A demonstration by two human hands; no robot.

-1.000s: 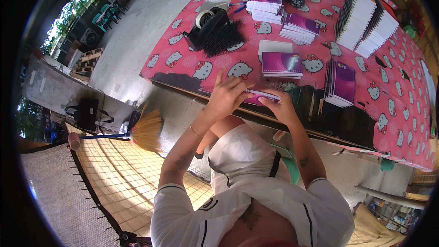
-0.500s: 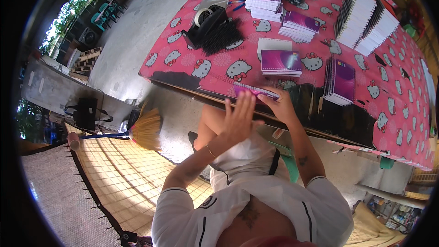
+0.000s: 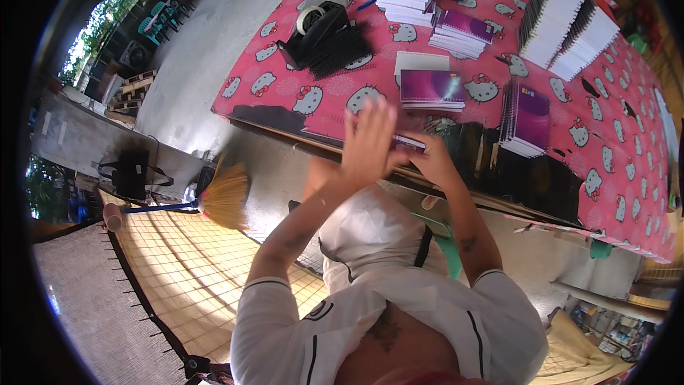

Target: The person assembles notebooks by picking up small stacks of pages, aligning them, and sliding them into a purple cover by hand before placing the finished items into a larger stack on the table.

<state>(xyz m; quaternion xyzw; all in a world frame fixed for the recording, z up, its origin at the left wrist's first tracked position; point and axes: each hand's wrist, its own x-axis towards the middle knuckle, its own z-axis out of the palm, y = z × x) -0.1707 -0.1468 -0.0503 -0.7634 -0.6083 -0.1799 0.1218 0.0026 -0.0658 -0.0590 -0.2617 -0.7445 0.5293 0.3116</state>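
Observation:
At the table's near edge, my right hand (image 3: 434, 162) grips a small purple spiral notebook (image 3: 411, 143) by its right end. My left hand (image 3: 370, 141) is stretched flat over the notebook's left part, its fingers extended and a little blurred; it hides most of the cover. Whether the left palm touches the notebook I cannot tell. Just beyond the hands lies a short stack of purple notebooks (image 3: 431, 87), with a white-paged pad (image 3: 422, 62) behind it. To the right stands another purple notebook stack (image 3: 525, 119).
A black tape dispenser (image 3: 318, 34) sits at the left beside black spiral binding coils (image 3: 340, 54). More notebook piles (image 3: 405, 1) and tall spiral-bound stacks (image 3: 552, 21) stand farther back on the pink patterned table cover (image 3: 267, 110). A broom (image 3: 224, 196) lies at the left below.
My left hand has moved up and away over the notebook, now covering more of it. The right hand keeps its hold, and the whole view has shifted slightly.

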